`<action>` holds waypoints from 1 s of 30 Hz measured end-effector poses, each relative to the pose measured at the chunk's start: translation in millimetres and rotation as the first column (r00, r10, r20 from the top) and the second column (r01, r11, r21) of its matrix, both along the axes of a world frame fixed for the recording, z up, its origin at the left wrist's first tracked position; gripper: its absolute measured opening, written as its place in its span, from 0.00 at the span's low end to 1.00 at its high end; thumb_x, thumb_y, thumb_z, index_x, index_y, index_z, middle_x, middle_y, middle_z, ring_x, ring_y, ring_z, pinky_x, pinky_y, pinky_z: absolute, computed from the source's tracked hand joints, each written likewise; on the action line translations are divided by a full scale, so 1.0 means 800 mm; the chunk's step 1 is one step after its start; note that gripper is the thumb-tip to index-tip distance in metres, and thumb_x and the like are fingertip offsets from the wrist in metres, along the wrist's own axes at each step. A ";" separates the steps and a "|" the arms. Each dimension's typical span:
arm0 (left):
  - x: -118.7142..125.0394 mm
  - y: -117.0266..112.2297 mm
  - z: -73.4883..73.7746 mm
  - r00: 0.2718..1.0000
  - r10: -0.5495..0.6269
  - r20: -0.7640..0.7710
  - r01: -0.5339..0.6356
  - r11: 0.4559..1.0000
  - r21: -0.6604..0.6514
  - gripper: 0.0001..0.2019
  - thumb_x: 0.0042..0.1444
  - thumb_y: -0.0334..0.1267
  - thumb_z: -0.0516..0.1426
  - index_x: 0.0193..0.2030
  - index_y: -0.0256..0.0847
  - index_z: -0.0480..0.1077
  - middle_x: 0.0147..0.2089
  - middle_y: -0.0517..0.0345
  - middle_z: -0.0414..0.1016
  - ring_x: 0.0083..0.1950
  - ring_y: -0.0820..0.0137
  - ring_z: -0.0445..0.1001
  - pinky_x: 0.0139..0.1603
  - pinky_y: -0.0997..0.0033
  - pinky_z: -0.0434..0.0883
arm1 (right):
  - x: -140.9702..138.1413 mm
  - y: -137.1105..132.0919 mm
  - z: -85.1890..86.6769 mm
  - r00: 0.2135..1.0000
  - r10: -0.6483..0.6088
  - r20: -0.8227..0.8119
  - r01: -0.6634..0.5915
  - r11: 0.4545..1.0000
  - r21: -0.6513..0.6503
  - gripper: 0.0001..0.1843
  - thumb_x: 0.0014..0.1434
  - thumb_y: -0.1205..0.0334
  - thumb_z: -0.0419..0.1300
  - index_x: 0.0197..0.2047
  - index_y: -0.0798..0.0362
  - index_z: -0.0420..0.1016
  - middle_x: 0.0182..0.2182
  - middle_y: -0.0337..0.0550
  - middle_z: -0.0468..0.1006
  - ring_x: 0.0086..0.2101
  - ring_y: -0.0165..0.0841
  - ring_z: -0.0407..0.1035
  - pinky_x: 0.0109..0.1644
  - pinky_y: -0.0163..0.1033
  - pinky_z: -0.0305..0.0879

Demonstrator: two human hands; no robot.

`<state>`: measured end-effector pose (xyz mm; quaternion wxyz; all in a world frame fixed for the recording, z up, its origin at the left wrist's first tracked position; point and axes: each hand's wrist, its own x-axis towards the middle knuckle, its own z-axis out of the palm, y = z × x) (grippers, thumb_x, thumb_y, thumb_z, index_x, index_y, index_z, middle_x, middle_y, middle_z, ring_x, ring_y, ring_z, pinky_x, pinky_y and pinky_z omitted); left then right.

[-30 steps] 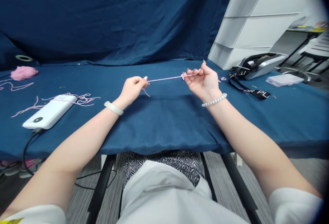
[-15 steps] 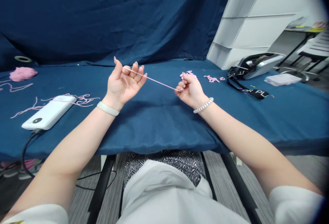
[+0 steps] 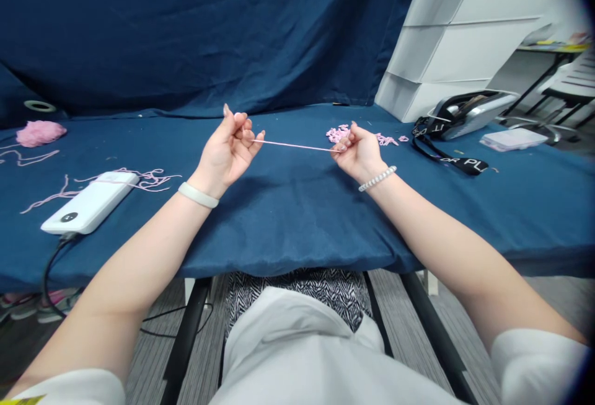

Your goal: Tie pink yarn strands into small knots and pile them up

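- Basically, the left hand [image 3: 227, 157] and right hand [image 3: 360, 155] were turned palm-up, each grip pinched closed on one end of a single taut pink yarn strand [image 3: 292, 145], above the navy cloth desk [image 3: 288, 225]
- one white wristband [image 3: 198, 195] on the left, one pearl bracelet [image 3: 377, 178] on the right
- loose pink yarn snippets [image 3: 337, 134] lay just past the right hand

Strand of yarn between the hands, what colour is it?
Pale pink, best seen in the head view, where the strand of yarn runs straight.

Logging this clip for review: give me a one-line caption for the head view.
Left hand and right hand stretch a pink yarn strand taut above a blue-draped table.
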<state>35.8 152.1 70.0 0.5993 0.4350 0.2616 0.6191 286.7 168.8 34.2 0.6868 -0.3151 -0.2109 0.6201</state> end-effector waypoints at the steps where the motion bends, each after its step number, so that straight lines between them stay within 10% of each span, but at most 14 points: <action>1: 0.003 -0.002 -0.001 1.000 0.004 -0.030 -0.005 1.000 -0.023 0.16 0.65 0.47 0.53 0.31 0.40 0.72 0.31 0.60 0.75 0.29 0.81 0.74 0.47 0.78 0.75 | 0.002 0.002 0.000 1.000 -0.011 -0.017 0.012 1.000 0.026 0.22 0.66 0.60 0.50 0.21 0.52 0.50 0.14 0.32 0.53 0.16 0.23 0.50 0.23 0.31 0.56; 11: 0.015 -0.017 -0.017 0.947 -0.228 -0.225 0.192 0.966 -0.171 0.07 0.56 0.29 0.62 0.43 0.34 0.77 0.42 0.53 0.78 0.24 0.86 0.68 0.24 0.87 0.68 | 0.021 0.002 0.011 0.993 -0.011 0.117 -0.009 0.987 0.162 0.19 0.62 0.50 0.56 0.24 0.51 0.63 0.19 0.37 0.61 0.20 0.26 0.58 0.26 0.35 0.65; 21: 0.017 -0.018 -0.018 0.959 -0.144 -0.243 0.082 0.965 -0.248 0.24 0.52 0.28 0.64 0.56 0.44 0.71 0.45 0.57 0.79 0.23 0.85 0.69 0.17 0.88 0.62 | -0.006 -0.021 0.011 0.936 0.247 0.251 -0.297 0.936 0.187 0.07 0.58 0.75 0.58 0.37 0.58 0.76 0.28 0.39 0.76 0.19 0.18 0.57 0.21 0.24 0.59; 30: 0.019 -0.019 -0.015 0.980 -0.125 -0.158 0.080 0.960 -0.268 0.03 0.61 0.32 0.58 0.37 0.35 0.72 0.34 0.60 0.76 0.23 0.85 0.70 0.19 0.87 0.63 | -0.010 -0.023 0.010 0.898 0.183 0.400 -0.243 0.964 0.105 0.13 0.58 0.75 0.59 0.44 0.54 0.77 0.28 0.39 0.80 0.19 0.19 0.59 0.21 0.24 0.57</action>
